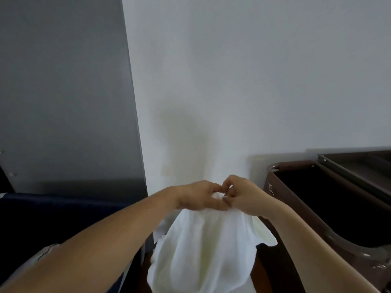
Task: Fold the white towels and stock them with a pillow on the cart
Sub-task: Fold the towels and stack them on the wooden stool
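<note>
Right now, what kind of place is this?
Probably a hotel room or corridor during housekeeping: both hands, left hand and right hand, hold up a white towel beside a brown housekeeping cart, near a plain wall.

Brown cart on the right, its bin dark.

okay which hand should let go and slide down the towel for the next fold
Probably the right hand: both hands pinch the white towel together, and its loose corner hangs on the right side.
</note>
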`<act>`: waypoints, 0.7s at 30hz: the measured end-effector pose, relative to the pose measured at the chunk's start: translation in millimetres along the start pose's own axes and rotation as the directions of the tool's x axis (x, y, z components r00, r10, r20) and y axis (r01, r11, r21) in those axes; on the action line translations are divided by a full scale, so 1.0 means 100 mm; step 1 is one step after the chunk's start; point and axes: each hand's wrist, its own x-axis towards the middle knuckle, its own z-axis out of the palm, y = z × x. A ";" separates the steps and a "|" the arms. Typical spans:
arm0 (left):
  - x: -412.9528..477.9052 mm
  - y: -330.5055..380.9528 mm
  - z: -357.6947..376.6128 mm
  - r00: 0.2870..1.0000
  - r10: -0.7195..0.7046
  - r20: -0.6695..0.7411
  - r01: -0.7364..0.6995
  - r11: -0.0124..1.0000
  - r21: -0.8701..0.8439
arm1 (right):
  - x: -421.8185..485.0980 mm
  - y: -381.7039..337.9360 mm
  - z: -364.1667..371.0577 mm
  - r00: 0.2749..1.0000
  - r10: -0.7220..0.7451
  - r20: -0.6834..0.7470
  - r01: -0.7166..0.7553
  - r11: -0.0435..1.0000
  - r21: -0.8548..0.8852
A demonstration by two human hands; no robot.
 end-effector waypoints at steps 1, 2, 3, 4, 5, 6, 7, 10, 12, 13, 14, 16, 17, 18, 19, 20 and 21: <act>0.00 -0.02 0.00 1.000 0.000 0.004 0.000 1.000 -0.010 | -0.01 0.00 -0.02 1.000 -0.009 0.008 0.009 1.000 0.008; 0.00 -0.03 -0.01 1.000 -0.001 0.005 0.001 1.000 -0.008 | -0.03 0.01 -0.02 1.000 -0.015 0.015 0.014 1.000 0.023; 0.00 -0.03 -0.02 1.000 -0.007 0.002 0.007 1.000 0.017 | -0.05 0.02 -0.02 1.000 -0.011 0.017 0.010 0.999 0.039; 0.00 -0.03 -0.03 1.000 -0.011 -0.005 0.011 0.998 0.070 | -0.07 0.04 -0.02 1.000 0.000 0.016 -0.001 0.998 0.057; 0.01 -0.04 -0.03 1.000 -0.009 -0.014 0.011 0.989 0.150 | -0.09 0.07 -0.01 1.000 0.013 0.022 -0.014 0.998 0.069; 0.01 -0.04 -0.03 1.000 -0.003 -0.019 0.007 0.971 0.240 | -0.11 0.10 0.01 0.999 0.028 0.031 -0.030 0.997 0.076; 0.01 -0.06 -0.02 1.000 0.004 -0.021 0.003 0.948 0.318 | -0.12 0.13 0.02 0.998 0.040 0.039 -0.043 0.997 0.069; 0.02 -0.13 -0.05 0.994 0.045 -0.102 -0.004 0.927 0.376 | -0.14 0.19 0.03 0.999 0.045 0.009 -0.044 0.995 -0.086; 0.01 -0.16 -0.16 0.976 0.079 -0.204 -0.005 0.940 0.341 | -0.14 0.25 0.01 0.998 0.052 -0.027 -0.056 0.974 -0.220; 0.01 -0.18 -0.23 0.963 0.085 -0.255 0.004 0.944 0.329 | -0.15 0.29 -0.01 0.998 0.064 -0.029 -0.069 0.962 -0.264; -0.01 -0.20 -0.32 0.949 0.085 -0.303 0.018 0.946 0.323 | -0.15 0.34 -0.03 0.996 0.086 -0.031 -0.091 0.954 -0.287; -0.07 -0.23 -0.48 0.912 0.070 -0.403 0.065 0.948 0.311 | -0.15 0.40 -0.09 0.989 0.133 -0.059 -0.145 0.949 -0.282; -0.09 -0.27 -0.55 0.891 0.055 -0.451 0.092 0.950 0.297 | -0.16 0.41 -0.13 0.985 0.154 -0.081 -0.170 0.950 -0.260; -0.11 -0.29 -0.60 0.869 0.038 -0.494 0.120 0.951 0.284 | -0.16 0.40 -0.17 0.980 0.172 -0.101 -0.191 0.954 -0.232; -0.12 -0.33 -0.63 0.849 0.014 -0.528 0.154 0.950 0.272 | -0.17 0.39 -0.21 0.977 0.180 -0.118 -0.201 0.959 -0.200; -0.13 -0.36 -0.64 0.833 -0.009 -0.554 0.183 0.948 0.260 | -0.18 0.37 -0.24 0.975 0.175 -0.136 -0.197 0.966 -0.168; -0.13 -0.39 -0.64 0.820 -0.029 -0.572 0.202 0.949 0.243 | -0.19 0.35 -0.26 0.976 0.155 -0.152 -0.176 0.974 -0.141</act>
